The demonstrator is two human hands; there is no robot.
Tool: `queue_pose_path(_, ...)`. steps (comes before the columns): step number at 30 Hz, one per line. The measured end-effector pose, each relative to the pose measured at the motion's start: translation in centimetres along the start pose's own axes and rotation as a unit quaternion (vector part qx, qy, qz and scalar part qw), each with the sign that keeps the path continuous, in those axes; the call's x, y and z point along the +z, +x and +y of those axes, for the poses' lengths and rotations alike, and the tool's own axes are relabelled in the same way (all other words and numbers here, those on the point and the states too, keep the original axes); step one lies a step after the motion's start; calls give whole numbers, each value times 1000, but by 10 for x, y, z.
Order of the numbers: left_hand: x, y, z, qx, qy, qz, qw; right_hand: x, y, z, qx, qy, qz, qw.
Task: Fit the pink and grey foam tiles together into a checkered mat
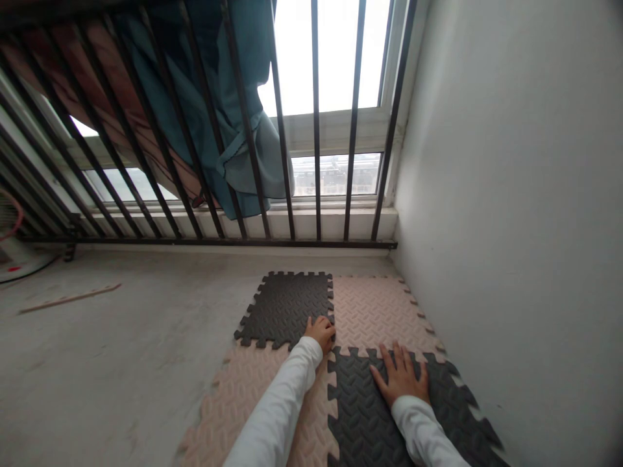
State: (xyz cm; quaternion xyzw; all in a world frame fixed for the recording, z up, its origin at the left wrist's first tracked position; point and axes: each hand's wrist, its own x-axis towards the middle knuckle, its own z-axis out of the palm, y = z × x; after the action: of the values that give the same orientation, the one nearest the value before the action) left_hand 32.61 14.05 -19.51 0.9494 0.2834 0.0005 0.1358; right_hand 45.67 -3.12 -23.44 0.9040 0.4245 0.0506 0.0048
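Four interlocking foam mat tiles lie on the concrete floor by the wall. A dark tile (292, 305) sits at the far left, a pink tile (377, 311) at the far right. A pink tile (253, 395) lies near left and a dark tile (363, 415) near right. My left hand (321, 332) is curled into a fist and presses on the near right corner of the far dark tile, where the tiles meet. My right hand (402, 377) lies flat, fingers spread, on the near dark tile. Both arms wear white sleeves.
A white wall (511, 227) rises right beside the mats. Black window bars (316, 162) with a blue curtain (228, 117) stand at the far end. A thin wooden strip (68, 298) and part of a fan (12, 240) lie at the left on the bare floor.
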Motion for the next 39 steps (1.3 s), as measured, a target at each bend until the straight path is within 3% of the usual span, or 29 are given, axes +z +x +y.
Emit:
queue_pose_path(6, 12, -3, -7, -42, -44, 28, 998, 8, 3, 0, 10, -11, -4, 1000)
queue_pose_path(12, 29, -9, -17, -32, -44, -14, 998, 9, 3, -1, 16, -25, 0, 1000)
queue_pose_path(20, 31, -5, 6, -87, -11, 19, 996, 4, 1, 0, 7, -12, 6, 1000)
queue_pose_path(23, 28, -7, 5, -81, -26, -5, 996, 10, 3, 1, 13, -19, 6, 1000)
queue_pose_path(25, 26, -15, -5, -101, -21, -5, 995, 15, 6, 2, 12, -22, 3, 1000)
queue_pose_path(27, 27, -28, -18, -201, 17, 41, 979, 19, 8, 3, 13, -23, -4, 1000)
queue_pose_path(30, 32, -45, -36, -353, 78, 115, 925, 24, 10, 5, 11, -24, -12, 1000)
queue_pose_path(32, 30, -51, -44, -370, 82, 104, 920, 25, 11, 6, 10, -25, -13, 1000)
queue_pose_path(36, 13, -66, -65, -337, 35, 15, 941, 20, 10, 5, 12, -27, -14, 999)
queue_pose_path(39, 3, -95, -91, -386, 56, 9, 921, 9, 8, 1, 16, -35, -27, 999)
